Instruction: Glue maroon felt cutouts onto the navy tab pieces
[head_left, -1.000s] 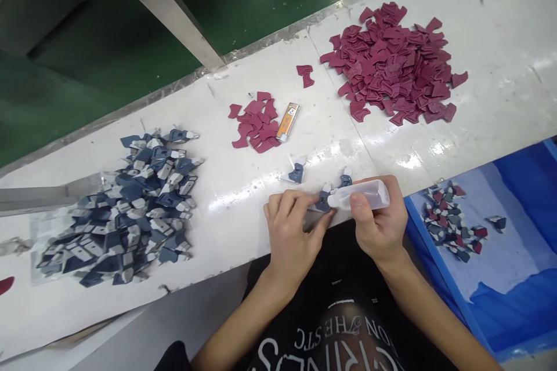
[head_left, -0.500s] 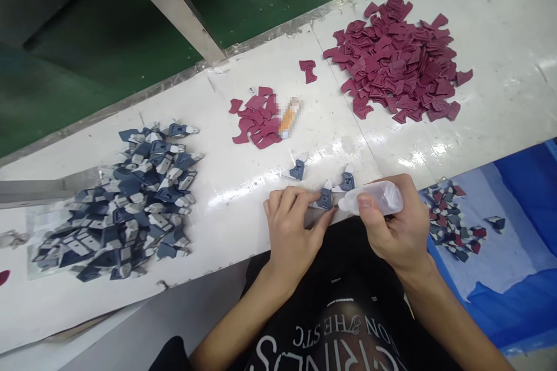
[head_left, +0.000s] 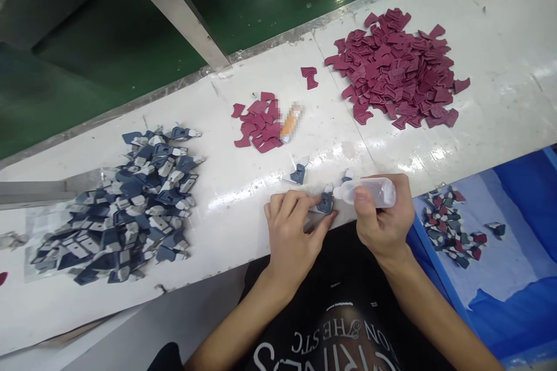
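Note:
My left hand rests on the white table at its near edge and pinches a small blue-and-white piece flat against the surface. My right hand grips a small clear squeeze bottle, held sideways with its white nozzle pointing left at that piece. Two more blue pieces lie just beyond: one further out, the other partly hidden behind the bottle's nozzle.
A big pile of blue-and-white pieces lies at the left. A small maroon pile with an orange lighter sits mid-table, a large maroon pile at the right. A blue bin with mixed pieces stands lower right. A metal post crosses behind.
The bottle in my right hand has shifted slightly left, its nozzle closer to the pinched blue piece. My left hand has stayed in place.

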Available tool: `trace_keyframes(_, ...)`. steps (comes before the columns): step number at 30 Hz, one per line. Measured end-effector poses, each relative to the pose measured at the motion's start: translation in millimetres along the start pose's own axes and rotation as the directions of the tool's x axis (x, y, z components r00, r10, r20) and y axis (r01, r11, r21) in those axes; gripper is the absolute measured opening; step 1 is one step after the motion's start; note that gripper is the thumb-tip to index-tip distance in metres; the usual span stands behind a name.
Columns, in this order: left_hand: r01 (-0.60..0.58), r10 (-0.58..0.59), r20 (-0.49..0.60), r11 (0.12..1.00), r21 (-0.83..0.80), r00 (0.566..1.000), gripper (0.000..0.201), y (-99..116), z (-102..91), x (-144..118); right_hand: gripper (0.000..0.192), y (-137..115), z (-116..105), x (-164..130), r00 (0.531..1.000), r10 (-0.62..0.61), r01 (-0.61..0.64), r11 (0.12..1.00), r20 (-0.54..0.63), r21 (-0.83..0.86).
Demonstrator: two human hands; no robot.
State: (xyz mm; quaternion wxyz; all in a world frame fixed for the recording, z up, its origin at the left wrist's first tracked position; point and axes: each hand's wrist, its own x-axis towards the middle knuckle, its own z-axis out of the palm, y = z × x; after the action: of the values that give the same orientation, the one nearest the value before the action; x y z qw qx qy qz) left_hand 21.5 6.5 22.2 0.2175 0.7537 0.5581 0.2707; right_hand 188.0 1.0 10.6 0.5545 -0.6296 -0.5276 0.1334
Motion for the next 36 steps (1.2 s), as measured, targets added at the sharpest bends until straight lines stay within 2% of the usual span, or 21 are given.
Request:
trace_keyframes(9, 0.008, -0.008, 0.001, 1.000, 0.003, 1.000, 0.021, -1, 0.6, 0, 0.017, 6, -3, -6, 0.996, 0.083, -0.085, 0.992, 0.024, 0.095)
trace_keyframes(11, 0.000, 0.000, -0.005, 1.000, 0.007, 1.000, 0.021, -1, 0.8, 0, 0.017, 5, -3, -5, 0.994, 0.106, -0.103, 0.984, -0.015, 0.145)
trace_keyframes(14, -0.025, 0.026, -0.018, 1.000, 0.019, 1.000, 0.021, -2, 1.2, -1, 0.022, 2, -6, 1, 0.969, 0.234, -0.203, 0.937, -0.078, 0.284)
trace_keyframes(16, -0.046, 0.047, -0.031, 0.998, 0.033, 0.998, 0.021, -4, 1.7, 0, 0.026, 0, -9, 9, 0.944, 0.329, -0.294, 0.879, -0.030, 0.375)
trace_keyframes(18, -0.068, 0.071, -0.045, 0.996, 0.052, 0.996, 0.021, -5, 2.7, 0, 0.029, 1, -15, 21, 0.931, 0.364, -0.345, 0.844, 0.035, 0.411)
trace_keyframes(21, -0.092, 0.097, -0.067, 0.993, 0.077, 0.993, 0.021, -7, 4.2, 1, 0.031, 4, -21, 42, 0.933, 0.345, -0.358, 0.869, 0.100, 0.341)
trace_keyframes(24, -0.102, 0.109, -0.082, 0.991, 0.087, 0.991, 0.020, -8, 4.7, 1, 0.039, 8, -20, 63, 0.935, 0.284, -0.322, 0.931, 0.212, 0.171)
trace_keyframes(26, -0.097, 0.106, -0.086, 0.991, 0.097, 0.991, 0.020, -8, 4.5, 0, 0.038, 9, -12, 73, 0.934, 0.235, -0.272, 0.956, 0.269, 0.107)
trace_keyframes(29, -0.098, 0.111, -0.093, 0.987, 0.126, 0.989, 0.021, -11, 4.1, -1, 0.035, 8, 8, 84, 0.932, 0.137, -0.183, 0.977, 0.335, 0.108)
trace_keyframes(31, -0.108, 0.122, -0.095, 0.984, 0.144, 0.988, 0.022, -14, 3.9, -2, 0.033, 7, 22, 87, 0.905, 0.092, -0.150, 0.983, 0.416, 0.109)
trace_keyframes(34, -0.105, 0.121, -0.098, 0.982, 0.156, 0.988, 0.022, -16, 4.0, -3, 0.034, 6, 35, 89, 0.854, 0.090, -0.142, 0.988, 0.513, 0.064)
trace_keyframes(36, -0.091, 0.107, -0.101, 0.984, 0.155, 0.989, 0.022, -16, 4.3, -3, 0.038, 7, 37, 88, 0.856, 0.057, -0.093, 0.995, 0.514, 0.044)
